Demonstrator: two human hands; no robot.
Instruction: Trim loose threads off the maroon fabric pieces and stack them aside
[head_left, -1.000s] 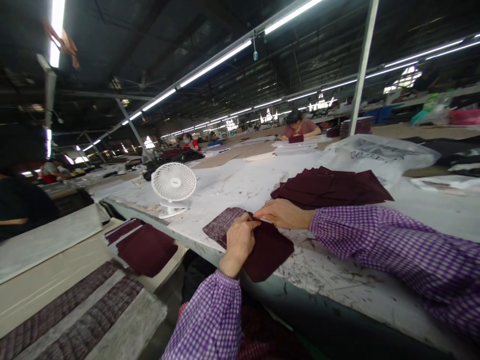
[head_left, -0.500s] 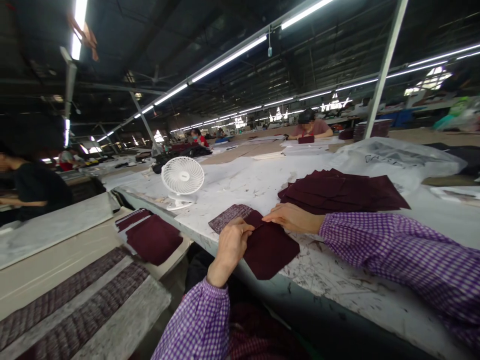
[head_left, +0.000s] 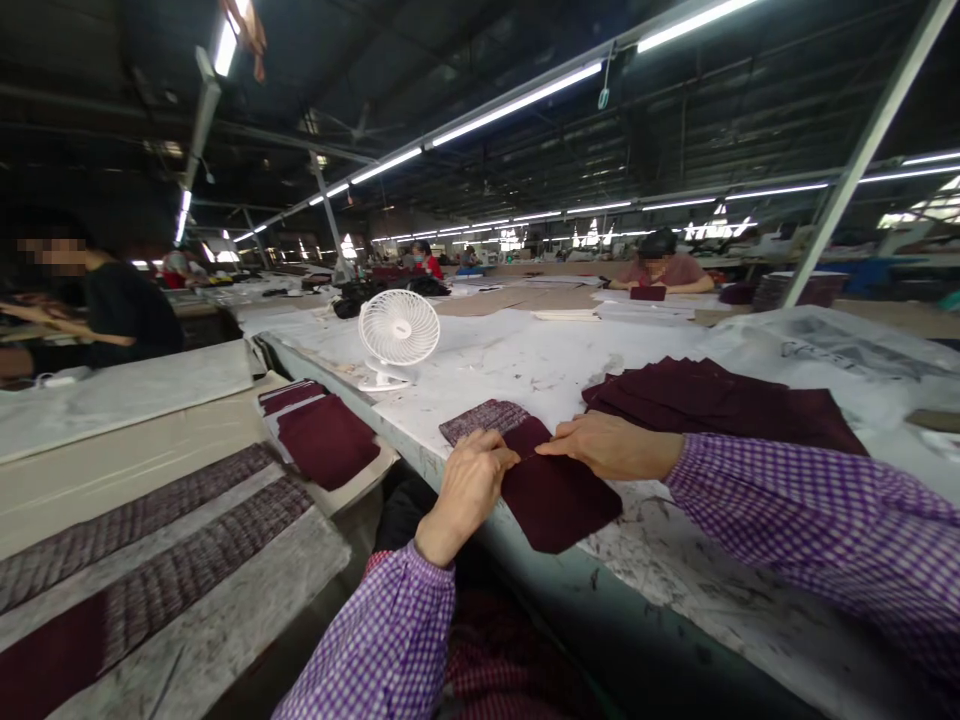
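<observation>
Co-worker in black: far left of the frame, I see a person in a dark shirt (head_left: 135, 305) with arms held forward.
Side surface: lower left, patterned strips (head_left: 214, 555) lie over a grey-mottled sheet (head_left: 262, 600); just above and to their right sits a maroon stack (head_left: 330, 440).
Fan: left of centre, a white fan (head_left: 399, 328) stands on the white table (head_left: 502, 350), near its edge.
Left hand: at centre, my feed shows the left hand (head_left: 471, 475) with thumb and fingers closed together, pinching the maroon piece (head_left: 561, 505) by its upper edge.
Cloth: the maroon piece lies just below and right of centre, at the table's near edge; a patterned piece (head_left: 480, 418) lies just beyond the left hand.
Right hand: right of centre, the right hand (head_left: 607, 445) has its fingers nearly together, tips touching that same edge; I cannot tell whether they pinch or only press.
Maroon pile: further right, overlapping maroon pieces (head_left: 720, 400) lie fanned out beyond the right wrist.
Plastic: right edge, a clear bag (head_left: 847, 340) lies behind that pile.
</observation>
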